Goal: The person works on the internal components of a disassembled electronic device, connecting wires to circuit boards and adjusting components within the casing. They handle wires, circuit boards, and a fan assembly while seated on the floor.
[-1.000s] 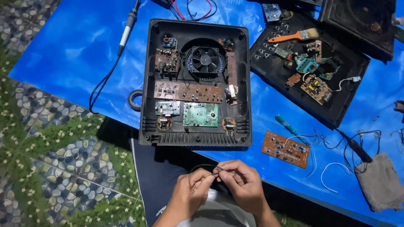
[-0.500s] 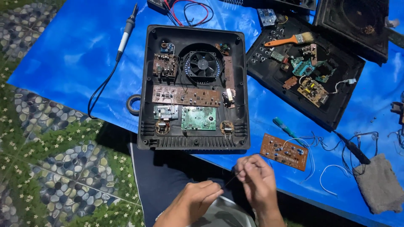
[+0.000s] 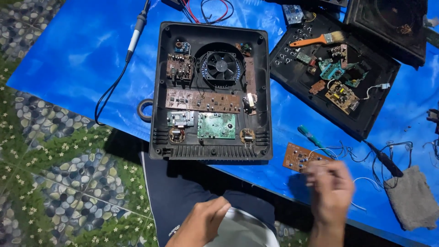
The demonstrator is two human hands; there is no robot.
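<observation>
My right hand (image 3: 330, 188) is blurred with motion over the blue sheet's front edge, just below a small brown circuit board (image 3: 299, 157) with thin wires. Whether it holds anything I cannot tell. My left hand (image 3: 203, 222) rests low near my lap, fingers loosely curled, nothing visible in it. An opened black appliance case (image 3: 211, 91) lies ahead, with a round fan (image 3: 221, 65) and several circuit boards inside.
A soldering iron (image 3: 136, 33) with a black cord lies at the far left. A second black case (image 3: 336, 75) holds loose boards and an orange-handled brush (image 3: 318, 40). A green-handled screwdriver (image 3: 308, 136), a grey cloth (image 3: 414, 201) and a tape roll (image 3: 145, 110) lie on the blue sheet (image 3: 82, 64).
My hands were together near my lap, pinching a thin wire. They have separated: the right hand swung right and up toward the small brown board, the left stayed low.
</observation>
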